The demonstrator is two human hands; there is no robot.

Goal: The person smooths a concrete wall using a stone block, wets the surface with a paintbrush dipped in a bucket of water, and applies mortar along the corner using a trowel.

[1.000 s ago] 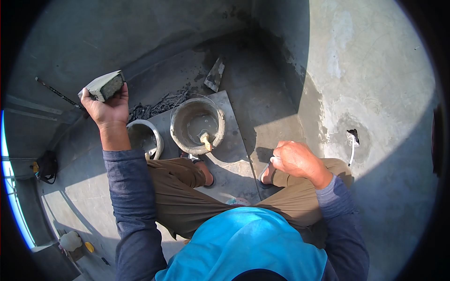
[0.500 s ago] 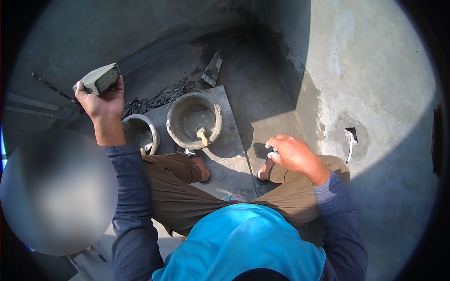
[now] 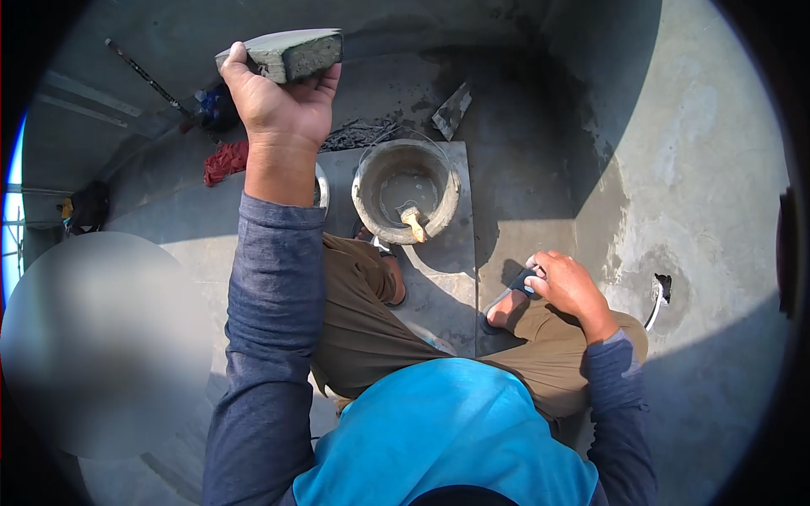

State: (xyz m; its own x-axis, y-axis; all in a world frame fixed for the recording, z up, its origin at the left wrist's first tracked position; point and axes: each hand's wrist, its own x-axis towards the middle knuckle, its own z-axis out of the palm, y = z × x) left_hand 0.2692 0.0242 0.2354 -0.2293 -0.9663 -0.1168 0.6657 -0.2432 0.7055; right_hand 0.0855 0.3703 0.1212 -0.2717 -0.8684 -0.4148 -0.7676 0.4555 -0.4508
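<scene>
My left hand is raised at the upper left, its fingers wrapped round a grey block with a pale flat top and rough, dark sides. Over my right knee, my right hand has its fingers curled; whether anything small is between them I cannot make out. Between my feet and the back wall stands a mortar-crusted bucket with a wire handle. Inside it, a brush with a pale yellow handle leans on the near rim. A second, whitish bucket is mostly hidden behind my left forearm.
A flat grey-smeared piece lies on the floor behind the bucket. Red cloth and a dark pole are at the left. A white pipe pokes from a hole in the right wall.
My left hand has moved up and to the right with the block. The view has shifted left, showing the red cloth. My right hand stays by my knee.
</scene>
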